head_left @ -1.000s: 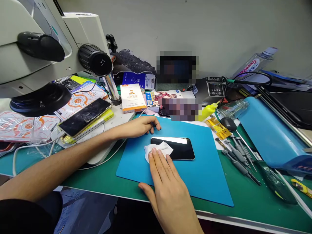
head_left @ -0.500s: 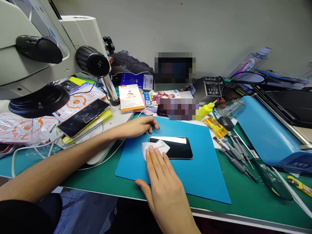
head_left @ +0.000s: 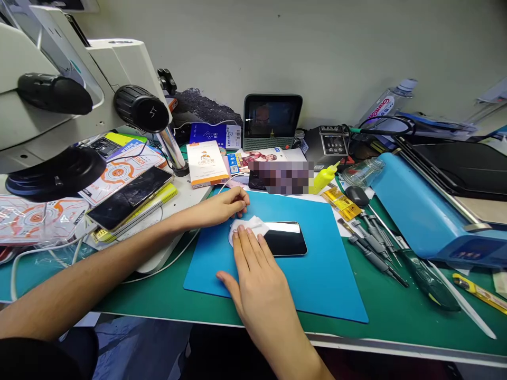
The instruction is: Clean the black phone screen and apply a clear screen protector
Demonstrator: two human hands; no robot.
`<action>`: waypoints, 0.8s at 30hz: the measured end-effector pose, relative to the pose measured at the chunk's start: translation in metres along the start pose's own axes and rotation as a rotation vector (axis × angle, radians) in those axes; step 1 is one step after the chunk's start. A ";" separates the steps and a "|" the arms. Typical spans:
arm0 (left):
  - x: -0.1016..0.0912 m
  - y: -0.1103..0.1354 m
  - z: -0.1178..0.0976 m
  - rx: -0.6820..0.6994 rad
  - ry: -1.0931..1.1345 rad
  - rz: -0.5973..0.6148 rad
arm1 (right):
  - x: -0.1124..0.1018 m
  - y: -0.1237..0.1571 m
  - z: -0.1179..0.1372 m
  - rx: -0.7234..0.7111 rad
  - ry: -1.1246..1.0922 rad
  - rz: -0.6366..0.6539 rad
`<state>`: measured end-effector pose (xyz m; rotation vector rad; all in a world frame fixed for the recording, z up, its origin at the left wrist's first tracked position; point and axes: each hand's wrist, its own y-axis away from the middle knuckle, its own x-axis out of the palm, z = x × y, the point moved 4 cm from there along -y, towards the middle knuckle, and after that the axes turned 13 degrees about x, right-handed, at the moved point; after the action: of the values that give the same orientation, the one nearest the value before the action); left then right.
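Note:
A phone (head_left: 285, 243) with a dark, glossy screen lies face up on a blue mat (head_left: 328, 279). My right hand (head_left: 263, 285) presses a crumpled white wipe (head_left: 253, 227) against the phone's left end, its fingers extended flat over the wipe and its thumb apart to the left. That end of the phone is hidden by the wipe and fingertips. Just beyond the wipe, my left hand (head_left: 232, 205) rests at the mat's upper left, fingers curled in loosely. Nothing shows in it.
At left stands a microscope (head_left: 59, 121), with another phone (head_left: 130, 198) on a stack below it. Screwdrivers (head_left: 376, 245), a green-handled tool (head_left: 430, 279) and a yellow cutter (head_left: 479, 293) lie right of the mat. Behind are a yellow bottle (head_left: 325, 178), a white-orange box (head_left: 207, 162) and a small screen (head_left: 272, 119).
My right hand has slid slightly away from me with the wipe, which is more bunched at the phone's left end. My left fingers have curled in more. The whole view has shifted a little.

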<state>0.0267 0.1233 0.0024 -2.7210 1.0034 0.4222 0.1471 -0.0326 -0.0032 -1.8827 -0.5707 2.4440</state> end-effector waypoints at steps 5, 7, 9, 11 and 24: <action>0.000 0.002 0.002 0.009 -0.009 0.028 | -0.007 0.028 -0.001 -0.023 -0.034 -0.007; 0.000 0.002 0.001 0.010 -0.018 0.032 | -0.005 0.020 -0.002 -0.020 -0.034 -0.002; 0.001 0.003 0.001 0.007 -0.035 0.030 | -0.002 0.003 -0.002 -0.006 -0.027 0.009; 0.001 0.003 0.000 0.005 -0.059 0.024 | 0.001 -0.011 -0.004 0.011 -0.027 0.028; 0.002 0.001 -0.005 0.020 -0.107 0.051 | -0.020 0.015 -0.030 0.038 -0.063 0.005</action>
<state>0.0286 0.1201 0.0059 -2.6287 1.0449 0.5570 0.1842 -0.0426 0.0045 -1.8013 -0.5179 2.5061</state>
